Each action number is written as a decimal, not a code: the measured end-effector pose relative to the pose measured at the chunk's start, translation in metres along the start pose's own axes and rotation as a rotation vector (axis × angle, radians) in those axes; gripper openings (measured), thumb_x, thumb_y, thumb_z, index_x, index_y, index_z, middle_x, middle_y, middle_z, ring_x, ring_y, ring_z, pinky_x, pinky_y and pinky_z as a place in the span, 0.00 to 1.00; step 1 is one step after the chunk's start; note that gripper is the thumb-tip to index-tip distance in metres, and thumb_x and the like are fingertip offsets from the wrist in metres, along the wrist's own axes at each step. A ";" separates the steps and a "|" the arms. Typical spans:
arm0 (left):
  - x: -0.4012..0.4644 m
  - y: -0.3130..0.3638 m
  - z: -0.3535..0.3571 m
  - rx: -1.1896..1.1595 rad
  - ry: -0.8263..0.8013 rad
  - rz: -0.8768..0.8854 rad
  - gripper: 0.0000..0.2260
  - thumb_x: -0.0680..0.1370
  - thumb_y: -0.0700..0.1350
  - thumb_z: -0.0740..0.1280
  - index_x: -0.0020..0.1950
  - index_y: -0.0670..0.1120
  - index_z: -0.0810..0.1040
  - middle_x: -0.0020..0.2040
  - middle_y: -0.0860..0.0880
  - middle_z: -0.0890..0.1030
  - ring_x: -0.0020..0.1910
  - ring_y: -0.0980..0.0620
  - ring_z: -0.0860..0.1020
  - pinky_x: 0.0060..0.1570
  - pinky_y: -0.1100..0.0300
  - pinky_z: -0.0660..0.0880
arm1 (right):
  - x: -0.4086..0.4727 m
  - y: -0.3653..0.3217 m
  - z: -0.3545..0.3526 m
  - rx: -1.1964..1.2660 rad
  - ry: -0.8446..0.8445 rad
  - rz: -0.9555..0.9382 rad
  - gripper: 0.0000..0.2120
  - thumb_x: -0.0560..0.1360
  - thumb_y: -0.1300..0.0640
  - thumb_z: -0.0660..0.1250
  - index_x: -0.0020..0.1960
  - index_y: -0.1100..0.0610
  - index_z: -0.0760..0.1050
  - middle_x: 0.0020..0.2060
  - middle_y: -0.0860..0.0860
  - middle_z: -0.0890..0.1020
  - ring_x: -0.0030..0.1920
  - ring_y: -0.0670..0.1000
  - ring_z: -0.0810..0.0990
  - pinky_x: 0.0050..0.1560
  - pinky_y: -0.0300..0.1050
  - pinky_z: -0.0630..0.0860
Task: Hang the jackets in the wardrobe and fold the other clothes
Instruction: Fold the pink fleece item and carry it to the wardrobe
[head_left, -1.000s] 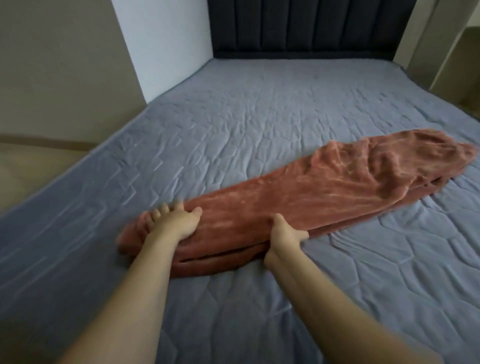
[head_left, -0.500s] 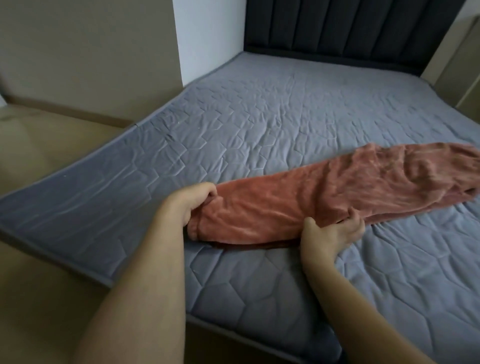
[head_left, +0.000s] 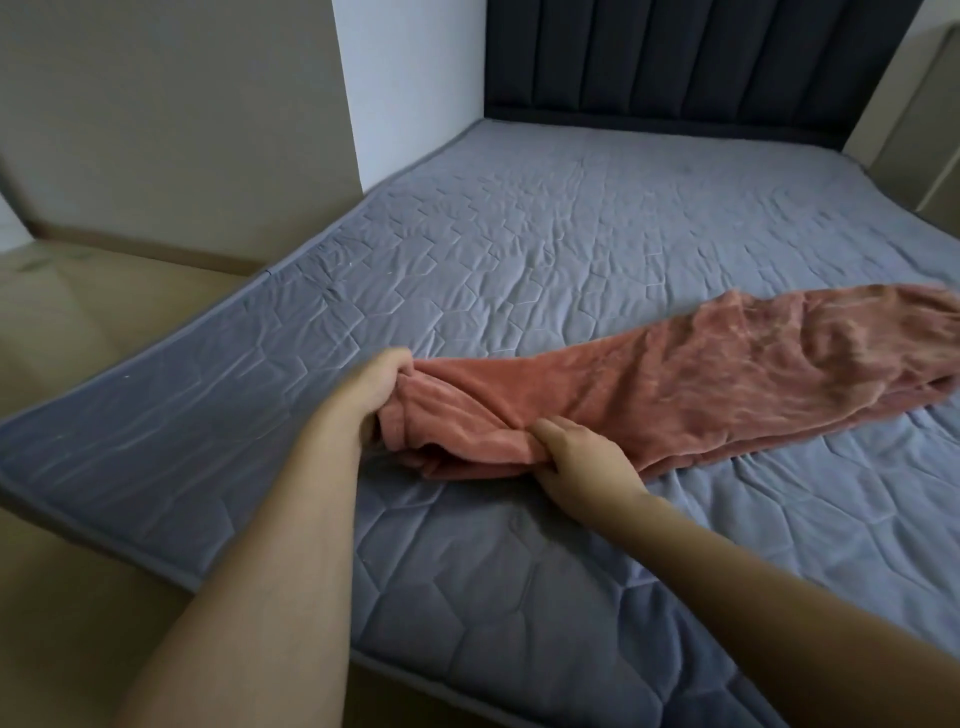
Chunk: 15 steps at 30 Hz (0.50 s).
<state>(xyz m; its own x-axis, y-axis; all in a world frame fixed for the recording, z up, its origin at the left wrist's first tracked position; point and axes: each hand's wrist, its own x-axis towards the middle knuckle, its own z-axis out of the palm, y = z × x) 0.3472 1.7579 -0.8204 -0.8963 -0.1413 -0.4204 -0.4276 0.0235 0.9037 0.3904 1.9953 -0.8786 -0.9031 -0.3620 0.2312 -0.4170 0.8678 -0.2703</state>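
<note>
A long rust-pink velvety garment (head_left: 675, 374) lies folded lengthwise across the grey quilted mattress (head_left: 545, 249), running from near the left edge out to the right border of the view. My left hand (head_left: 376, 387) grips its narrow near end, fingers curled round the bunched cloth. My right hand (head_left: 582, 460) pinches the garment's lower edge a little further along, thumb on top. The near end is lifted and crumpled between both hands. The far wide end is partly cut off by the frame.
A dark padded headboard (head_left: 701, 57) stands at the back. The mattress corner and edge (head_left: 156, 551) run along the left, with beige floor (head_left: 78, 322) beyond. A beige wall panel (head_left: 182, 119) rises at left, and pale furniture (head_left: 930, 130) stands at right.
Both hands went from pressing the garment flat to gripping its near end, which is now bunched and raised. The view has shifted left, showing the mattress edge and floor.
</note>
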 end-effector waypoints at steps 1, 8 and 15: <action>-0.002 0.008 0.005 -0.078 -0.036 0.003 0.12 0.71 0.43 0.59 0.46 0.38 0.78 0.41 0.37 0.78 0.35 0.43 0.80 0.37 0.55 0.78 | 0.004 0.007 -0.007 0.129 0.011 0.047 0.06 0.70 0.55 0.63 0.47 0.53 0.71 0.44 0.49 0.78 0.48 0.57 0.78 0.43 0.50 0.74; -0.003 0.067 0.071 -0.358 -0.228 0.240 0.06 0.77 0.39 0.62 0.44 0.46 0.78 0.42 0.46 0.80 0.44 0.49 0.79 0.45 0.56 0.79 | 0.014 0.080 -0.057 0.640 0.066 0.167 0.10 0.73 0.53 0.65 0.53 0.42 0.72 0.44 0.40 0.80 0.45 0.41 0.78 0.42 0.34 0.73; 0.006 0.162 0.251 -0.020 -0.121 0.271 0.07 0.75 0.42 0.65 0.37 0.46 0.77 0.25 0.50 0.78 0.21 0.57 0.76 0.22 0.66 0.73 | 0.016 0.185 -0.106 0.988 0.139 0.334 0.04 0.67 0.63 0.67 0.41 0.58 0.78 0.32 0.48 0.78 0.34 0.48 0.75 0.37 0.48 0.73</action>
<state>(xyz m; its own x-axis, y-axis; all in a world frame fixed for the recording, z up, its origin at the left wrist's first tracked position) 0.2432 2.0088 -0.6971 -0.9856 -0.0130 -0.1688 -0.1690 0.0242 0.9853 0.3096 2.1856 -0.8261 -0.9940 -0.0587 0.0928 -0.1039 0.2303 -0.9676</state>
